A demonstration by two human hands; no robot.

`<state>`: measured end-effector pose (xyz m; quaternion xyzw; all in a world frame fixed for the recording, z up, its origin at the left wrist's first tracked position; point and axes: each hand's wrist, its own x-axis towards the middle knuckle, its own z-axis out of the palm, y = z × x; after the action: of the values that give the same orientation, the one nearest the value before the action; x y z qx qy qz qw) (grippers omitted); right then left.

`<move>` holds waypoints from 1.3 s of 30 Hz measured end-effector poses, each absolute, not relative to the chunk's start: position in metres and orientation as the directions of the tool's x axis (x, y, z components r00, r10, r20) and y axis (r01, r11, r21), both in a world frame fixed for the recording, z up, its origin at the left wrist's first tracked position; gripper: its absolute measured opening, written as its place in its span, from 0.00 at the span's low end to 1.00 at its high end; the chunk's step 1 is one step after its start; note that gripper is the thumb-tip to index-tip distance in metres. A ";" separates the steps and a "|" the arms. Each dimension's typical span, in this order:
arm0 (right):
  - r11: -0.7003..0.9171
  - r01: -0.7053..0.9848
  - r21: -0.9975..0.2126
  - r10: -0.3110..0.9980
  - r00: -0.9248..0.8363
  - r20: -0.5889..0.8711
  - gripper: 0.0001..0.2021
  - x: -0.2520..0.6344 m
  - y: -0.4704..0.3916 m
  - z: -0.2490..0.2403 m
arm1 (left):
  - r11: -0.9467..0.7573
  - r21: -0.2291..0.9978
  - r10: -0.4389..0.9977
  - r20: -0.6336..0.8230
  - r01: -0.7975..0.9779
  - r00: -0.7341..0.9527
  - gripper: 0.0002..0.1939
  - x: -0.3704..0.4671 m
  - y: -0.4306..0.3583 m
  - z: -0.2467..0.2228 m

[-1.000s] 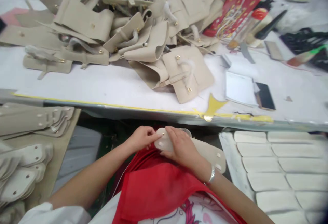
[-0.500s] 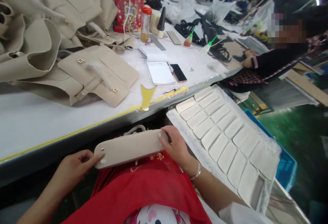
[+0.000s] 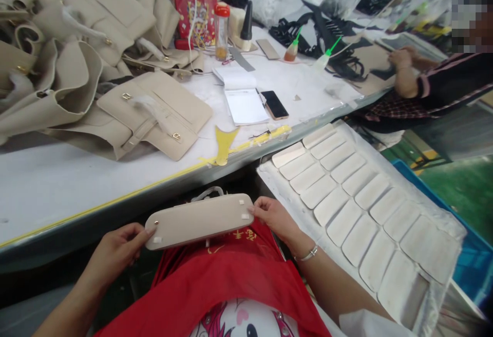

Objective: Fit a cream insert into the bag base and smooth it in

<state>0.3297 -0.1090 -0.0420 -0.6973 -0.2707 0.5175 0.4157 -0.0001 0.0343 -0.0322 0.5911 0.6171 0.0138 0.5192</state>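
A long beige bag piece with rounded ends (image 3: pixel 198 220), likely leather-like, lies level above my lap. Near its left end sits a gold stud, with a white tab below it; two more white tabs show at the right end. My left hand (image 3: pixel 125 242) pinches the left end between thumb and fingers. At the right end, my right hand (image 3: pixel 274 217) grips the edge with thumb and forefinger. Behind the piece a pale looped strap (image 3: pixel 210 191) pokes up. The underside of the piece is hidden. Below it is a red apron (image 3: pixel 231 280).
Beige bags (image 3: pixel 157 113) pile up at the table's left. A notebook (image 3: pixel 244 107), a phone (image 3: pixel 275 105), a yellow template (image 3: pixel 224 144) and bottles stand beyond. To my right, a board (image 3: pixel 265 175) carries rows of pale pieces. A co-worker's hand (image 3: pixel 402 59) rests at the far right.
My right hand has slid to the right edge of the bag piece, uncovering the white tabs there. My left hand keeps its hold. The view has turned slightly left.
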 end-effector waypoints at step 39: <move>0.370 0.877 -0.306 0.917 -0.398 -0.034 0.29 0.152 0.010 -0.031 | 0.175 0.833 0.839 -0.406 0.525 0.363 0.22 -0.016 0.056 -0.053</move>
<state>0.1522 0.0098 -0.0311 -0.5439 -0.8246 0.1386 0.0711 -0.0158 0.0557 -0.0526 0.6255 0.5452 0.1455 0.5388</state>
